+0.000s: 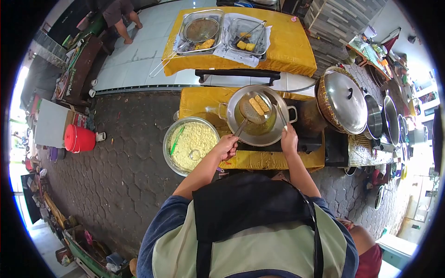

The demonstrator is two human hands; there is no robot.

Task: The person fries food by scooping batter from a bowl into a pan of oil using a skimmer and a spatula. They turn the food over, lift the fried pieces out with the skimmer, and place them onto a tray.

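The left hand (225, 146) is clenched around the handle of a skimmer (254, 111), whose round mesh head hangs over the oil in the wok (241, 99) and carries two yellow fried pieces (258, 104). The right hand (289, 139) is closed on a pair of tongs (280, 114) whose tips reach toward those pieces. The wok sits on the yellow-covered table (259, 161), near its far edge. A bowl of pale crumbs (191, 144) overhangs the table's left edge, just beside the left hand.
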